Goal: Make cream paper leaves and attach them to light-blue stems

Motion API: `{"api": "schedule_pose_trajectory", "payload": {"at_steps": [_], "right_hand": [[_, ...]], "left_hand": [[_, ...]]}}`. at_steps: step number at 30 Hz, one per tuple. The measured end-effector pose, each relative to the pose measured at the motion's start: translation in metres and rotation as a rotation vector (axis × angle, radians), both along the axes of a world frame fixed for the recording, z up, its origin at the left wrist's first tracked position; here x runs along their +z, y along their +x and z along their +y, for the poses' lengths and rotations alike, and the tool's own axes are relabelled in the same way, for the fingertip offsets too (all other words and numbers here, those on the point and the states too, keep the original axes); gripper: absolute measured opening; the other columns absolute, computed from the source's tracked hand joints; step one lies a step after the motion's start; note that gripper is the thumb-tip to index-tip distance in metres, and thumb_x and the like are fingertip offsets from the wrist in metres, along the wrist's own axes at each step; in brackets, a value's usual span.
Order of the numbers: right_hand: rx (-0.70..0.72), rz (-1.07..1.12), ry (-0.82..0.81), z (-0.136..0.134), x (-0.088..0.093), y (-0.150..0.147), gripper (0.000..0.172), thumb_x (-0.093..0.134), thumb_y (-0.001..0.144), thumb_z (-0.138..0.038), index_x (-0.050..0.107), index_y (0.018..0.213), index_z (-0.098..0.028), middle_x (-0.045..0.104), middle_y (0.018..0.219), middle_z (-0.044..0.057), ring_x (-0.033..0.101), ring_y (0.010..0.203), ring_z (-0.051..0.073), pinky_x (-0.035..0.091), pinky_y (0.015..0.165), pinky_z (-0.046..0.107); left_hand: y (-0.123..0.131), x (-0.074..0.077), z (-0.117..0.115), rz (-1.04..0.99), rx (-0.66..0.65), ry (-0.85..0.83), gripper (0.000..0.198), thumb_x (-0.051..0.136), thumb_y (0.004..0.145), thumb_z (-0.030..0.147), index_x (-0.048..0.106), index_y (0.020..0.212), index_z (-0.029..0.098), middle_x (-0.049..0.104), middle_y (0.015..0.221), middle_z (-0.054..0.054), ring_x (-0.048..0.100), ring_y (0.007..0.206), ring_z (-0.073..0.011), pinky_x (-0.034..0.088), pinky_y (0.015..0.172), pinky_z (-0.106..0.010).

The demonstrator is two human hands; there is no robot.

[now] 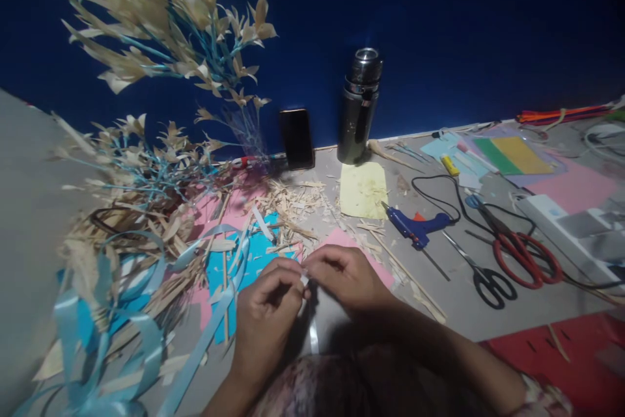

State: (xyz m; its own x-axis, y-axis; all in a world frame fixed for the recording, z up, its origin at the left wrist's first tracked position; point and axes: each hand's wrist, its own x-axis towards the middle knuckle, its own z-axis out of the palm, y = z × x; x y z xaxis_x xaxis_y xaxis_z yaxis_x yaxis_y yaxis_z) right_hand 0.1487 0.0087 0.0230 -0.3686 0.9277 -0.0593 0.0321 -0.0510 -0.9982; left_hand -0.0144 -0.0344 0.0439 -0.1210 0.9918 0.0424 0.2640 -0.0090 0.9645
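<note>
My left hand (268, 313) and my right hand (349, 277) meet fingertip to fingertip low in the middle of the view. Both are closed in a pinch around a small white strip (305, 279). Fingers cover most of it, so its exact kind does not show. Below them a pale shiny length (313, 337) hangs or lies; whether it joins the strip I cannot tell. Beneath and beside the hands lie a pink sheet (375, 261) and a blue sheet (217, 267). Loops of light blue ribbon (195, 352) spread to the left.
A vase (249, 134) of dried-leaf flowers (161, 13), a phone (297, 138) and a steel flask (359, 108) stand along the wall. To the right lie a blue glue gun (415, 227), black-handled scissors (493, 283) and red-handled scissors (527, 261). Straw scraps (293, 202) litter the surface.
</note>
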Motion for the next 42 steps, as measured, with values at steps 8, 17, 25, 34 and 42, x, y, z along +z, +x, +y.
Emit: {"api": "schedule_pose_trajectory", "payload": {"at_steps": [8, 17, 25, 34, 42], "right_hand": [[-0.149, -0.167, 0.222, 0.000, 0.002, -0.002, 0.013, 0.065, 0.085, -0.025, 0.069, 0.074, -0.018, 0.064, 0.067, 0.000, 0.050, 0.057, 0.012, 0.036, 0.055, 0.026], [-0.157, 0.096, -0.020, 0.003, 0.002, 0.001, 0.014, 0.067, 0.085, -0.029, 0.063, 0.077, -0.018, 0.058, 0.070, -0.002, 0.049, 0.062, 0.013, 0.038, 0.057, 0.025], [-0.172, 0.264, -0.029, -0.001, -0.004, -0.002, 0.021, 0.071, 0.086, -0.036, 0.065, 0.074, -0.019, 0.062, 0.075, 0.001, 0.052, 0.066, 0.015, 0.041, 0.060, 0.027], [-0.256, 0.080, 0.332, -0.005, 0.003, -0.006, 0.012, 0.064, 0.088, -0.020, 0.066, 0.076, -0.021, 0.069, 0.084, 0.005, 0.063, 0.078, 0.019, 0.047, 0.067, 0.030], [-0.224, 0.106, 0.083, -0.008, 0.002, -0.006, 0.012, 0.067, 0.084, -0.027, 0.068, 0.075, -0.020, 0.072, 0.078, 0.005, 0.064, 0.071, 0.018, 0.049, 0.064, 0.028]], "left_hand": [[0.003, 0.003, -0.003, 0.055, 0.048, -0.022, 0.022, 0.065, 0.080, 0.022, 0.068, 0.058, 0.022, 0.074, 0.082, -0.007, 0.069, 0.091, -0.0254, 0.051, 0.075, -0.032], [0.002, 0.006, -0.003, -0.456, 0.024, -0.211, 0.022, 0.064, 0.082, 0.021, 0.066, 0.060, 0.021, 0.074, 0.066, -0.007, 0.070, 0.078, -0.0252, 0.052, 0.077, -0.038], [0.001, 0.013, 0.006, -0.783, 0.208, -0.208, 0.021, 0.075, 0.073, 0.021, 0.069, 0.093, 0.019, 0.076, 0.115, -0.009, 0.061, 0.051, -0.0103, 0.041, 0.042, -0.020], [0.007, 0.000, -0.006, -0.194, 0.122, -0.097, 0.016, 0.075, 0.079, 0.033, 0.071, 0.079, 0.018, 0.066, 0.070, -0.001, 0.058, 0.060, -0.0138, 0.046, 0.055, -0.024], [0.014, 0.001, 0.000, -0.099, 0.062, -0.074, 0.016, 0.071, 0.079, 0.030, 0.067, 0.068, 0.019, 0.061, 0.066, 0.000, 0.056, 0.062, -0.0159, 0.046, 0.058, -0.026]]}}
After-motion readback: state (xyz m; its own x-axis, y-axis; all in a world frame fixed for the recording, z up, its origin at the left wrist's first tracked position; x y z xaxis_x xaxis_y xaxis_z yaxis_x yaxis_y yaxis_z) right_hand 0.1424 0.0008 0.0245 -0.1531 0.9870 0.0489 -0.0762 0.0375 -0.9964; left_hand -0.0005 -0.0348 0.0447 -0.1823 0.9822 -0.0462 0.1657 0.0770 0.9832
